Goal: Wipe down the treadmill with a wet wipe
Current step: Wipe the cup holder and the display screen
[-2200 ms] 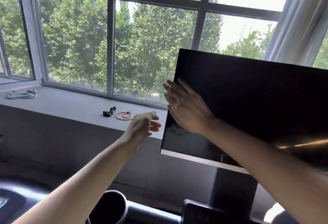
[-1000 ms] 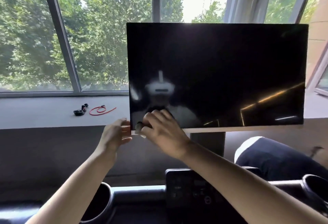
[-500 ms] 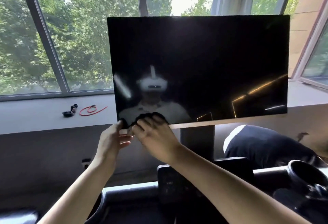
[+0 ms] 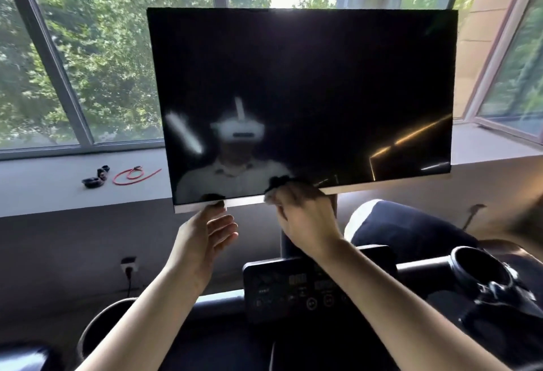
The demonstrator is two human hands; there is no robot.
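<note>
The treadmill's big black screen fills the middle of the view, with a silver strip along its bottom edge. My right hand is at that bottom edge near the middle, fingers curled round a pale wet wipe pressed on the strip; most of the wipe is hidden. My left hand is just below the strip to the left, fingers relaxed and spread, its thumb tip touching the strip. The treadmill's control console sits below my forearms.
Black cup holders sit at the right and lower left of the console bar. On the grey windowsill lie a red cord and small black pieces. A wall socket is under the sill. A dark blue rounded object is behind the console.
My right hand has slid with the wipe from the screen's lower left corner rightward along the bottom edge. My left hand has let go of the corner and opened below the strip.
</note>
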